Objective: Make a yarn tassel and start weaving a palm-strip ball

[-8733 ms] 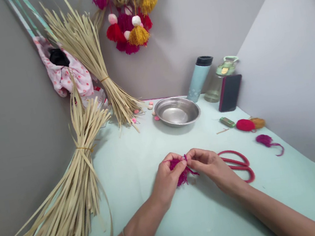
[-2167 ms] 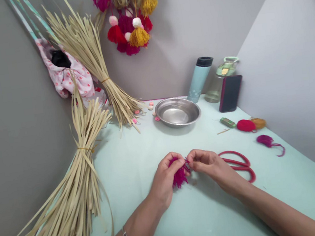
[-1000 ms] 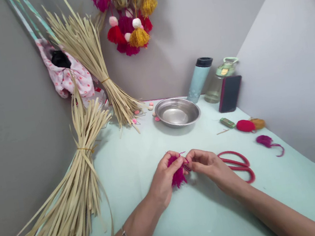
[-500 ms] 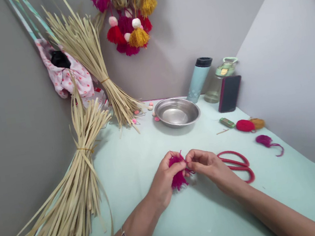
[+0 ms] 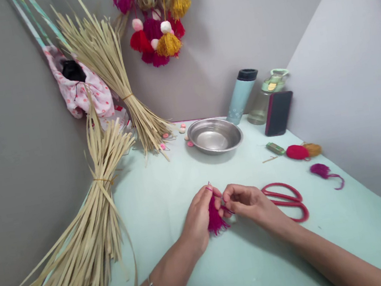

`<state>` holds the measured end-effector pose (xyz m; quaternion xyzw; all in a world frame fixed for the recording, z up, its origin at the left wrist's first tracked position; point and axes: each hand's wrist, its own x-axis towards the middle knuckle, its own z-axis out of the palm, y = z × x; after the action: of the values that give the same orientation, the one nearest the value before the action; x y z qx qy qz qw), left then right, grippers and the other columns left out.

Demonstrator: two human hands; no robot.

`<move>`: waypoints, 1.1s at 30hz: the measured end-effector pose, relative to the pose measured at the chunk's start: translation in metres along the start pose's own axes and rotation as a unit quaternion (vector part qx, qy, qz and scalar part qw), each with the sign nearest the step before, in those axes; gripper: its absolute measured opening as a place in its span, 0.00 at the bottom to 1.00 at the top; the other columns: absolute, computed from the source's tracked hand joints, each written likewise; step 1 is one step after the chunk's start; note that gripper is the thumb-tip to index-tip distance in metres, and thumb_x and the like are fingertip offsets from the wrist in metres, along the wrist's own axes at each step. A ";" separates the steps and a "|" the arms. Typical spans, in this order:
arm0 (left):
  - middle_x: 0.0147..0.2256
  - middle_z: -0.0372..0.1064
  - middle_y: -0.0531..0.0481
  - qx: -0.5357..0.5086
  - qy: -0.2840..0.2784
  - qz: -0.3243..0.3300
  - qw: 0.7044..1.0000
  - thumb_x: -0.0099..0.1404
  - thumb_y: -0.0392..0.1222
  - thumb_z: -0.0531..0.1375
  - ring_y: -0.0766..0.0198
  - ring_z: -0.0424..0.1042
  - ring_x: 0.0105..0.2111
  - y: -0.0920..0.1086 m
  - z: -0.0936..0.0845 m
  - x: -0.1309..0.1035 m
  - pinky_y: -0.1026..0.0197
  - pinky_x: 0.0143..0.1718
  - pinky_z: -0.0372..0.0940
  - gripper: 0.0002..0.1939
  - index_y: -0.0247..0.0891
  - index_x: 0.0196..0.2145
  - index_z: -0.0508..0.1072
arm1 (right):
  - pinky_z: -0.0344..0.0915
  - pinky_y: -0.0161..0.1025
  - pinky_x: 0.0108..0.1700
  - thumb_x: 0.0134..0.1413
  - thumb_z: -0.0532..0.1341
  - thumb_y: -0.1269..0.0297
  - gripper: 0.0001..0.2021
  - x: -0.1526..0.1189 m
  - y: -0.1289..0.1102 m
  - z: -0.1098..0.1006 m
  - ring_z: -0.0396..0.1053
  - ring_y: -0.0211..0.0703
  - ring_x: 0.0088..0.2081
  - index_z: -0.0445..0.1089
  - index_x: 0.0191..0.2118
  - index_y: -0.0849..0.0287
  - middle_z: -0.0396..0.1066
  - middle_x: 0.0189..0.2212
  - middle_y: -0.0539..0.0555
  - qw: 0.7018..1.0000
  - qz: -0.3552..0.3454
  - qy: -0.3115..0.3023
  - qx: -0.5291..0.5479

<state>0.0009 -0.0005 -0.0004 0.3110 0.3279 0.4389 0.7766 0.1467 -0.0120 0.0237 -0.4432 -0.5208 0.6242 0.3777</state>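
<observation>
A magenta yarn tassel (image 5: 216,220) hangs in my left hand (image 5: 199,220), its cut fringe pointing down towards me. The left thumb lies along the tassel's top, where a short strand pokes up, and the fingers curl behind it. My right hand (image 5: 247,201) is closed in a pinch close beside the left fingertips, on a thin magenta strand at the tassel's right side. Red-handled scissors (image 5: 297,198) lie by the right wrist, their blades hidden under that hand.
A steel bowl (image 5: 215,137) stands beyond my hands. Bundles of dry leaf strips (image 5: 91,224) fill the left side. At right are yarn balls (image 5: 297,152), a magenta yarn scrap (image 5: 321,171), a phone (image 5: 279,113) and bottles (image 5: 243,97). Finished tassels (image 5: 168,43) hang on the wall.
My left thumb has moved up and left off the pinch point to the tassel's top. More of the tassel shows now, while my right hand keeps its pinch almost in place.
</observation>
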 end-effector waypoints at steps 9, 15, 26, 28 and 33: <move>0.24 0.65 0.55 0.055 -0.007 -0.043 0.998 0.55 0.52 0.66 0.69 0.68 0.23 0.005 -0.002 -0.001 0.67 0.28 0.61 0.18 0.38 0.34 0.67 | 0.58 0.36 0.31 0.53 0.64 0.55 0.11 0.003 0.002 -0.002 0.65 0.38 0.26 0.67 0.31 0.58 0.69 0.22 0.47 0.999 0.009 0.035 0.014; 0.25 0.65 0.55 0.054 -0.019 -0.019 0.998 0.58 0.50 0.64 0.69 0.68 0.24 0.003 -0.004 0.000 0.66 0.31 0.63 0.15 0.38 0.33 0.65 | 0.56 0.36 0.35 0.60 0.59 0.53 0.13 0.000 0.000 -0.010 0.61 0.38 0.30 0.68 0.32 0.57 0.63 0.26 0.47 0.989 -0.027 0.109 -0.094; 0.28 0.66 0.56 0.038 0.036 0.012 0.999 0.59 0.48 0.63 0.70 0.69 0.26 0.003 -0.005 0.001 0.66 0.31 0.64 0.13 0.39 0.37 0.66 | 0.58 0.36 0.34 0.58 0.60 0.53 0.13 0.000 -0.003 -0.010 0.64 0.40 0.31 0.66 0.31 0.58 0.69 0.28 0.50 0.994 0.001 0.034 -0.106; 0.27 0.66 0.55 0.058 0.028 -0.003 0.998 0.60 0.49 0.63 0.69 0.69 0.26 0.002 -0.006 0.001 0.66 0.31 0.64 0.14 0.39 0.38 0.67 | 0.58 0.36 0.33 0.57 0.61 0.53 0.13 -0.001 -0.003 -0.010 0.64 0.39 0.29 0.66 0.31 0.58 0.68 0.26 0.48 0.992 -0.003 0.062 -0.106; 0.26 0.69 0.52 0.097 0.001 -0.025 0.995 0.56 0.48 0.66 0.66 0.71 0.26 0.002 -0.005 0.000 0.65 0.29 0.65 0.15 0.37 0.35 0.68 | 0.60 0.37 0.35 0.58 0.60 0.53 0.13 0.000 -0.002 -0.011 0.65 0.39 0.30 0.67 0.32 0.58 0.68 0.26 0.49 0.993 -0.022 0.068 -0.093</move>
<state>-0.0043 0.0014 -0.0021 0.3761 0.3775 0.3856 0.7532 0.1568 -0.0086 0.0256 -0.5062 -0.5593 0.5329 0.3833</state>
